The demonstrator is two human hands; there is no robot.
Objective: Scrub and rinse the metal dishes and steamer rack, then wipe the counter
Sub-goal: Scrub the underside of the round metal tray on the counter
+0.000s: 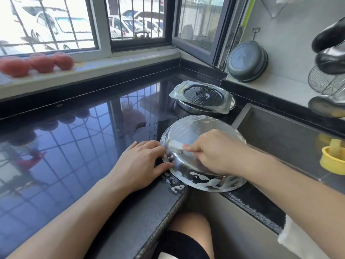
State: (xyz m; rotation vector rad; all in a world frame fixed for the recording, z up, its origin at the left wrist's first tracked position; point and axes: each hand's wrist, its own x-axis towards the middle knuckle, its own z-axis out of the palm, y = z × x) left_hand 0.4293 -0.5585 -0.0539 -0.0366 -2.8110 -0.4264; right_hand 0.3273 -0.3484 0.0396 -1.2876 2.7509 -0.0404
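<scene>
A round metal dish point(188, 128), upside down and streaked with white suds, lies on the black counter's front edge beside the sink. My left hand point(140, 161) rests on its left rim, fingers fairly straight, thumb against the rim. My right hand point(214, 150) lies on top of the dish, fingers curled round something pale that is mostly hidden under the hand. Farther back, a perforated steamer rack point(201, 96) lies on another metal dish point(231, 106).
The glossy black counter point(74, 146) is wet near the dishes. The sink point(283, 139) is on the right, with a yellow object point(332, 159) at its edge. A dark pan point(246, 62) leans on the wall. Tomatoes point(37, 62) sit on the windowsill. A wire basket point(324, 81) stands at far right.
</scene>
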